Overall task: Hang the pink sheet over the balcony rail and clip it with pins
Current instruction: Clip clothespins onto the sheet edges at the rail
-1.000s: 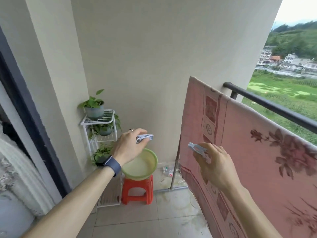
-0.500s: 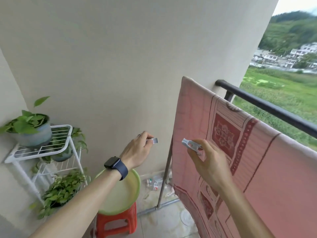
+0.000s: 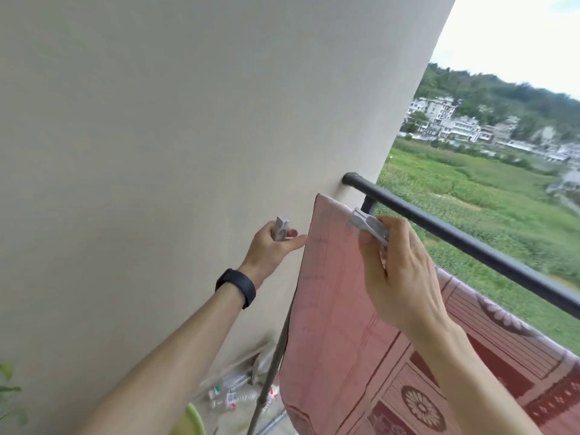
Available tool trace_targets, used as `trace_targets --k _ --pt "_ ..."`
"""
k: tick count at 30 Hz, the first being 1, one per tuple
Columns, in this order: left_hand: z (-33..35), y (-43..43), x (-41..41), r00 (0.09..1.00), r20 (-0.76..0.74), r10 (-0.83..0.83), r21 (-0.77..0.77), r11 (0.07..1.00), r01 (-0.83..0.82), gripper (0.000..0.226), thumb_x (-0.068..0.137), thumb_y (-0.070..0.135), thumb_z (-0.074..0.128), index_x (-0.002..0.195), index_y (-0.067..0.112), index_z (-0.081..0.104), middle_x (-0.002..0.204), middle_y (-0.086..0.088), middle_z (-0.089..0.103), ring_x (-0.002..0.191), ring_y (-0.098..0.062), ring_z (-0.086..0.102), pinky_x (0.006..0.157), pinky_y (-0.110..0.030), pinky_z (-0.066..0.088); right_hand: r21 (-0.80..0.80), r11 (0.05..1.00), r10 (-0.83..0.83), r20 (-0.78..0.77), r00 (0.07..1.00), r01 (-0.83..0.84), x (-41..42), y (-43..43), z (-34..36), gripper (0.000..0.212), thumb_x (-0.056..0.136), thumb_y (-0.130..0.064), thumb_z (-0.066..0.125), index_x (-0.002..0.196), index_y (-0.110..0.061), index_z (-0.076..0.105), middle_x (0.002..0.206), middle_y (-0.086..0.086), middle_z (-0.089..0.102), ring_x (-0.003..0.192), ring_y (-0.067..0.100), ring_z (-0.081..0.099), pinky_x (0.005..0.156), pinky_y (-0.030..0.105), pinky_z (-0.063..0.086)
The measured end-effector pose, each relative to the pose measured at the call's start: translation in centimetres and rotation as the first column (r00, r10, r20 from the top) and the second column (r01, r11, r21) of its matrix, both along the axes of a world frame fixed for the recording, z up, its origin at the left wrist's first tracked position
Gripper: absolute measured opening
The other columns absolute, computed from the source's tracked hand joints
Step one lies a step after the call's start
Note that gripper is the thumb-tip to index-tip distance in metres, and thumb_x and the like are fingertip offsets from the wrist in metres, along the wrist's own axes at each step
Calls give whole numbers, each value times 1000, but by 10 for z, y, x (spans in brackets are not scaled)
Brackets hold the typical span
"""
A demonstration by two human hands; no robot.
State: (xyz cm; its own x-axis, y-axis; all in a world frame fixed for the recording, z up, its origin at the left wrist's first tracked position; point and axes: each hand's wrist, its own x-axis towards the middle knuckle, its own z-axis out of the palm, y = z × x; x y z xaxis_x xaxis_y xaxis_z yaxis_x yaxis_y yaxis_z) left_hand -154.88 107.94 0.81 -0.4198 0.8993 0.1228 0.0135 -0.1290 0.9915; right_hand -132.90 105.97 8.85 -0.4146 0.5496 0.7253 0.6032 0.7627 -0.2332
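Head view: pink sheet [image 3: 329, 309] is draped over the balcony rail [image 3: 470, 243], corner by the wall [image 3: 188, 152]. A pin [image 3: 367, 226] is pinched in the right hand [image 3: 398, 277] grip at that corner; a spare pin [image 3: 280, 228] is held in the left hand [image 3: 270, 249]. If the rail gets missed, the sheet could probably be blown off.

Nothing legible here, no words, no numbers. The clear plastic bottles [image 3: 238, 397] on the floor, down left of the pink patterned sheet [image 3: 329, 309], carry red-and-white labels, all a blur. The pale grey plastic clothes peg [image 3: 368, 226] at the sheet's top edge, the matching peg [image 3: 280, 229] just left of it and the dark wristband [image 3: 236, 287] show no readable marking.
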Motion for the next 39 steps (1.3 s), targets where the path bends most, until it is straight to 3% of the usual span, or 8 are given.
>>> trace_targets --k 4,9,13,17,22,26,34,39 --pt "18 50 -19 967 127 -221 91 973 211 34 73 28 86 84 23 55 113 2 67 104 -8 62 85 -24 45 -69 982 -169 122 978 178 -45 36 30 35 102 -50 32 104 -18 47 92 -6 55 83 17 48 67 35 34" --pt "11 82 -29 836 258 -485 151 875 461 49 77 5 81 61 27 41 64 11 54 71 -10 60 84 -34 50 -435 814 -266 308 913 384 -76 78 40 52 83 -75 50 101 -26 45 87 -9 60 70 12 60 54 32 42" --pt "5 95 -35 891 243 -382 242 914 326 41 72 -8 80 65 -2 40 75 -11 49 74 -15 67 68 -25 55 -406 795 -306 372 876 450 -88 96 38 43 76 -57 77 91 -31 46 83 -9 59 65 12 58 50 28 42" --pt "-9 97 -33 892 312 -328 344 914 216 40 73 -13 77 69 -12 37 84 -21 51 81 -22 72 72 -31 58 -334 865 -248 365 897 375 -106 105 33 22 79 -30 69 85 -30 48 79 -5 58 61 14 53 44 25 41" --pt "-6 98 -17 770 489 -409 371 897 241 31 72 -17 74 74 4 51 87 -17 73 81 -25 71 75 -34 59 -472 825 -187 290 939 310 -121 115 34 25 76 -13 72 88 -26 54 86 -4 72 78 19 70 65 40 60" --pt "-6 101 -19 758 511 -405 368 900 233 34 71 -17 75 72 9 52 88 -10 74 82 -20 71 76 -30 57 -455 830 -213 275 937 322 -109 122 40 31 78 -33 80 89 -32 51 86 -12 67 63 -5 64 45 13 44" --pt "-9 93 -22 824 394 -408 347 896 278 41 72 2 84 71 -2 43 77 -23 55 92 -19 70 80 -33 56 -427 845 -216 280 935 323 -110 129 37 30 74 -22 84 83 -24 55 74 -4 59 46 -1 49 40 14 40" --pt "-12 90 -26 866 397 -304 308 933 186 46 69 -2 84 62 15 42 67 -5 59 95 -34 71 88 -49 54 -443 833 -193 329 925 331 -116 126 40 28 87 -53 60 91 -29 47 78 -6 53 54 4 46 47 24 38"
